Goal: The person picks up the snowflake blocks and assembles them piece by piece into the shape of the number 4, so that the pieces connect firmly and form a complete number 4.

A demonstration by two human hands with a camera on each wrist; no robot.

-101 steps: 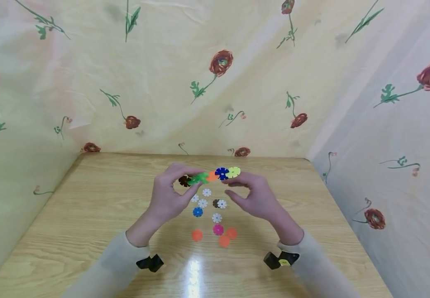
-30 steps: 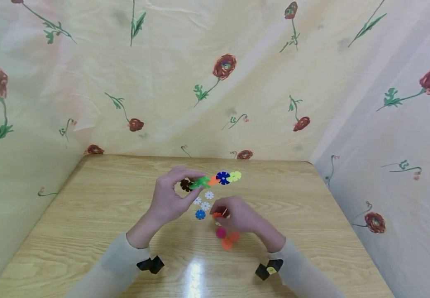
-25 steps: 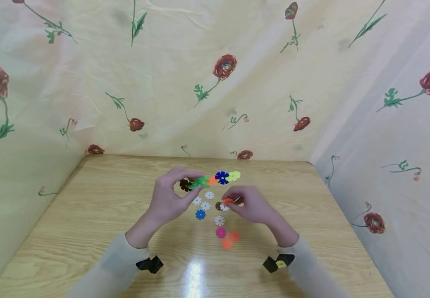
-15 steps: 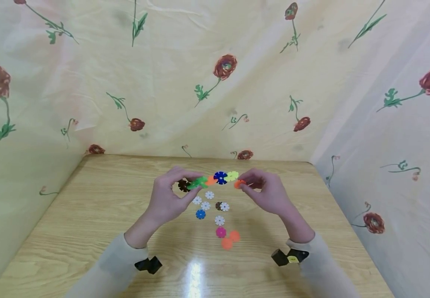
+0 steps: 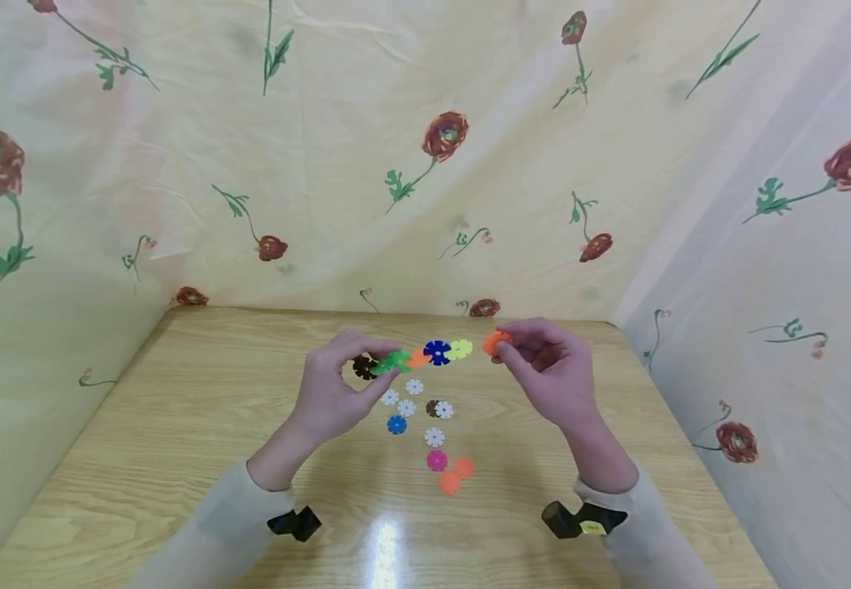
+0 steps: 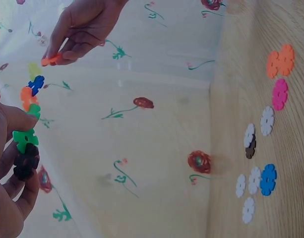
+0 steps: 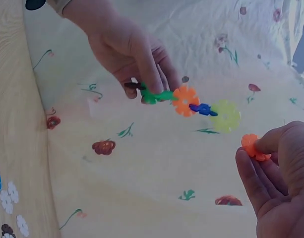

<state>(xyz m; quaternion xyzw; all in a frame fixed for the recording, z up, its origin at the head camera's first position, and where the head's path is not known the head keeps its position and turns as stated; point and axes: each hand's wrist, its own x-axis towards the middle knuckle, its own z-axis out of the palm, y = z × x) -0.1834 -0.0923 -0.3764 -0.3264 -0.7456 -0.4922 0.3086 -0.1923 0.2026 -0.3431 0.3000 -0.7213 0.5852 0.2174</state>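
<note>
My left hand (image 5: 333, 391) pinches a chain of interlocking notched discs (image 5: 437, 352) by its green part, up above the table. From the left it runs dark brown, green, orange, dark blue and yellow-green. The yellow disc (image 7: 225, 116) is the free end, pointing toward my right hand. My right hand (image 5: 560, 378) holds a single orange disc (image 5: 497, 342) between thumb and fingers, a small gap away from that yellow end. In the left wrist view the held orange disc (image 6: 51, 60) appears nearly edge-on. Fingers cover part of the green discs.
Loose discs lie on the wooden table (image 5: 212, 409) below the hands: several white ones (image 5: 434, 437), a blue one (image 5: 397, 424), a brown one (image 5: 432, 408) partly under a white, a pink one (image 5: 437, 460) and two orange ones (image 5: 450, 483). Flower-patterned cloth (image 5: 337, 164) stands behind and at both sides.
My right hand went down to the table, picked up the left-lying orange disc and brought it up right, past the chain's yellow end. My left hand has stayed nearly still with the chain.
</note>
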